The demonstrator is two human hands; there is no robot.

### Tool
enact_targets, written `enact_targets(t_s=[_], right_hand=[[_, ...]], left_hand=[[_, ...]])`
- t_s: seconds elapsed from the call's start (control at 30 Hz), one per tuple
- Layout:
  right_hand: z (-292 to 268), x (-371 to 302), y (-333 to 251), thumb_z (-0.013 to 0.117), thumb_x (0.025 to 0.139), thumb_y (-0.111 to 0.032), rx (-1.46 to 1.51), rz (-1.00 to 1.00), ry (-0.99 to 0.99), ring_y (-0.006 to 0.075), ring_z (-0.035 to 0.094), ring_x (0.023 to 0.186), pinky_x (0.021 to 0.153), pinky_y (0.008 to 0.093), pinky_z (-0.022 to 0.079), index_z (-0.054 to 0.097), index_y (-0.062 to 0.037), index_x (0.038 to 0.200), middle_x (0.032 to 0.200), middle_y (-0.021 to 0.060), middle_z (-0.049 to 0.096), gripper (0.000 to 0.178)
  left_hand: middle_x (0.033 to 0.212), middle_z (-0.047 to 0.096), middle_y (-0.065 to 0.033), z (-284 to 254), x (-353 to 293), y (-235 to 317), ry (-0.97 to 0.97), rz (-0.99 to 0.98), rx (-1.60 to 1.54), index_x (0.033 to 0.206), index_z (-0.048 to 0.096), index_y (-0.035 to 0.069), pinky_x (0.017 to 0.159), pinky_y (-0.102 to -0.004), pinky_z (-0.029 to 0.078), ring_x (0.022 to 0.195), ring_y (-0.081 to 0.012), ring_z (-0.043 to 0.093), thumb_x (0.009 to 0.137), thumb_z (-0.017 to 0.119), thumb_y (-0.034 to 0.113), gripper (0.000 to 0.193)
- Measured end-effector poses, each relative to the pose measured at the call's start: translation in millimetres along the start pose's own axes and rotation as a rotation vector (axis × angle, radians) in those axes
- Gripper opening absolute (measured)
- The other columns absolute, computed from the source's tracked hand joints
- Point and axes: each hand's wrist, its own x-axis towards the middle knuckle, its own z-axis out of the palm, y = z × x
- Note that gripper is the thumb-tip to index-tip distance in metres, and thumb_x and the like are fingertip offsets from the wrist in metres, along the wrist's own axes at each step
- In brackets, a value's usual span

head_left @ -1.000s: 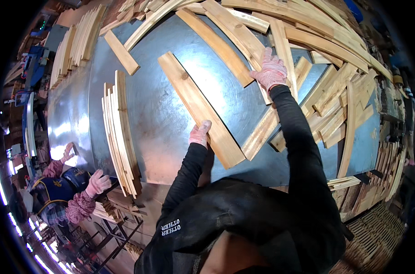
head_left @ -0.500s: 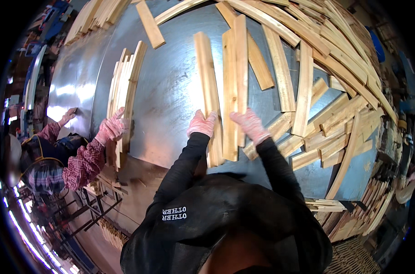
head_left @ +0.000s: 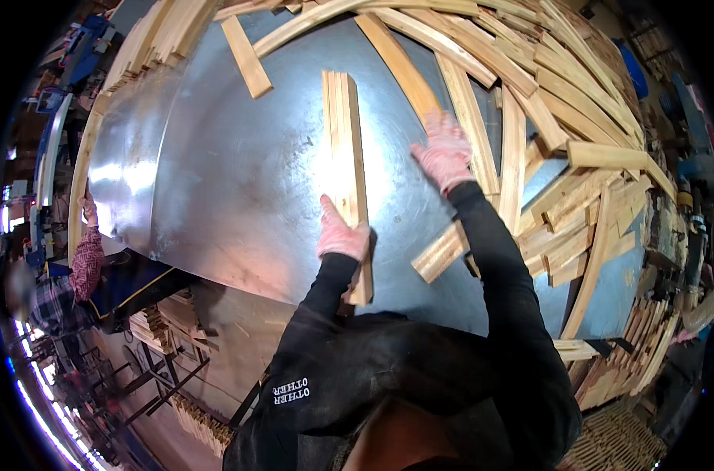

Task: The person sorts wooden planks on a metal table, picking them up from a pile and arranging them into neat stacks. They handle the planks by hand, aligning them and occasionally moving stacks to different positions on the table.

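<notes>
"Left grip [head_left: 343, 238] pinches something, looking down from the head view. What has it got?"

"It's closed across a bundle of long, pale wooden boards [head_left: 341, 141], near the end closest to the person's body. They're packed side by side, on the middle of the grey metal tabletop [head_left: 239, 173]."

"And the right grip [head_left: 445, 153]?"

"Spread wide in its pink-and-white glove, palm down. Its fingertips reach over the near end of a long, orange-tan wooden board [head_left: 400, 67]. Whether they touch it, I can't tell from here."

"What's around that one?"

"Just right of it, a long, pale yellow wooden plank [head_left: 467, 122], slanting. Below, left of the black sleeve [head_left: 507, 243], lies a short, light wooden piece [head_left: 439, 253]. Farther right there's a loose, criss-crossed heap of pale timber [head_left: 569, 208]."

"Anything on the far left?"

"Short, flat, tan wooden board [head_left: 247, 59] lying at an angle, and beyond it a neat row of upright-edged pale boards [head_left: 157, 39]. A co-worker's gloved hand [head_left: 90, 210] is at a long, narrow, yellowish board [head_left: 84, 169] along the tabletop's left edge."
</notes>
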Motion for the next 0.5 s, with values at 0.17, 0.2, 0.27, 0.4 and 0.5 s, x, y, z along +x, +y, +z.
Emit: enact_targets(t_s=[0.17,0.2,0.27,0.4,0.5], right_hand=[[-22,44,-6,0.073,0.076,-0.042,0.166,0.301,-0.338,0.038,0.052,0.12,0.101,0.0459,0.041,0.02,-0.0048,0.149,0.129,0.0254,0.052,0.097],[-33,41,-15,0.073,0.076,-0.039,0.308,0.32,-0.382,0.0398,0.053,0.118,0.099,0.0473,0.043,0.021,-0.0053,0.147,0.127,0.0259,0.053,0.095],[-40,11,-32,0.074,0.076,-0.033,0.526,0.392,-0.355,0.0447,0.054,0.114,0.097,0.0502,0.045,0.025,-0.0066,0.141,0.127,0.0274,0.051,0.086],[-38,-53,-51,0.077,0.075,-0.032,0.752,0.316,-0.426,0.0421,0.046,0.126,0.105,0.0464,0.04,0.017,-0.0115,0.152,0.14,0.0251,0.041,0.1],[-68,-14,-53,0.078,0.074,-0.029,0.885,0.237,-0.226,0.0398,0.047,0.125,0.106,0.0458,0.039,0.022,-0.0099,0.151,0.137,0.0243,0.044,0.097]], left_hand=[[0.134,0.047,-0.0295,-51,6,-97,0.243,0.269,0.061,0.151,0.012,0.0,0.099,-0.0416,0.044,0.117,-0.0405,0.054,0.074,0.07,0.023,0.099],[0.129,0.051,-0.0302,-58,7,-123,0.307,0.276,0.146,0.152,0.014,0.004,0.094,-0.0446,0.047,0.109,-0.0428,0.058,0.074,0.069,0.027,0.098],[0.128,0.051,-0.0286,-94,-5,-106,0.173,-0.091,0.339,0.152,0.017,0.011,0.093,-0.0462,0.048,0.108,-0.0427,0.058,0.074,0.07,0.03,0.097],[0.128,0.052,-0.0255,-93,6,-173,0.316,0.025,0.358,0.154,0.014,0.015,0.092,-0.0473,0.048,0.11,-0.0419,0.057,0.073,0.072,0.032,0.102],[0.125,0.053,-0.0263,-90,5,-172,0.347,0.078,0.348,0.153,0.014,0.012,0.092,-0.0477,0.048,0.108,-0.0428,0.056,0.072,0.073,0.028,0.102]])
